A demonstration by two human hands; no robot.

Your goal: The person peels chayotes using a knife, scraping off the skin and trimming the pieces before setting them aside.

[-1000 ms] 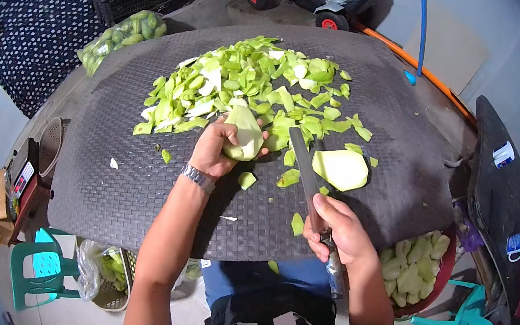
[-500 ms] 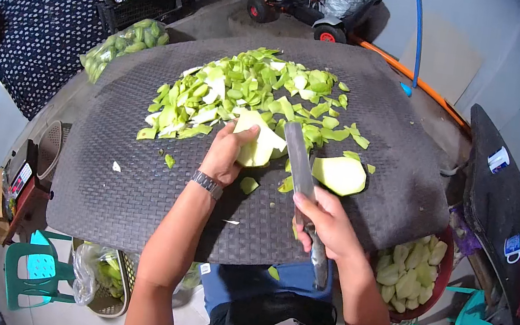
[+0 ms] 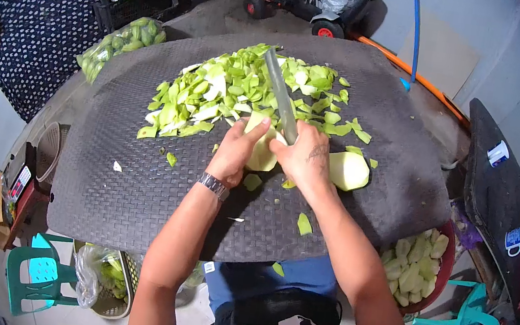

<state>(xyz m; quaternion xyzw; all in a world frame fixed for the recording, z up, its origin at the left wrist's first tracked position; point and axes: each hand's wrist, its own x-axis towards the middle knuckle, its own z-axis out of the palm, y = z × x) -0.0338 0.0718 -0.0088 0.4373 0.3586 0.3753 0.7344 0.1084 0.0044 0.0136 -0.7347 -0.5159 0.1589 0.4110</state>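
On the dark woven-pattern table (image 3: 116,195), my left hand (image 3: 236,152), with a metal watch at the wrist, holds a peeled pale green piece (image 3: 263,155). My right hand (image 3: 304,152) grips a knife (image 3: 279,85), its blade pointing up and away over the peelings, its handle hidden by the hand. The right thumb and fingers are close against the held piece. A large cut piece (image 3: 348,171) lies just right of my right hand. Beyond both hands spreads a heap of green peelings (image 3: 217,87).
A red basin (image 3: 442,274) of peeled pieces stands below the table's right edge. A plastic bag of green produce (image 3: 120,43) is at the far left corner. Teal chairs (image 3: 25,269) stand at both near sides, and a dark board (image 3: 495,189) bears two mugs at the right.
My right hand has moved left and up to the held piece, and the knife blade now points further up and left. My left hand still holds its piece.
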